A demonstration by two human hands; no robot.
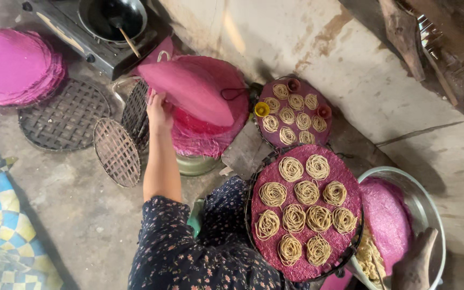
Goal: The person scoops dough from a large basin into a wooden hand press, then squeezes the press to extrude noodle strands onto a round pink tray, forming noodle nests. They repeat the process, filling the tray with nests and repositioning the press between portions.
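From the head camera we see our left hand (158,110) stretched out to the stack of pink mats (210,115), its grip closed on the edge of the top pink mat (189,88), which is lifted and tilted up off the pile. Our right hand (415,260) sits at the lower right by the metal basin (430,215); we cannot tell whether its grip is closed on anything.

Our judgement: the raised mat is floppy and pinched only at one edge, so it could slip free or drag the mat beneath it off the stack. Swung carelessly, it could brush the noodle nests on the near tray (345,177) or the far tray (326,102).

The held mat lies just right of and above our left grip, touching the fingers, its far edge over the pile.
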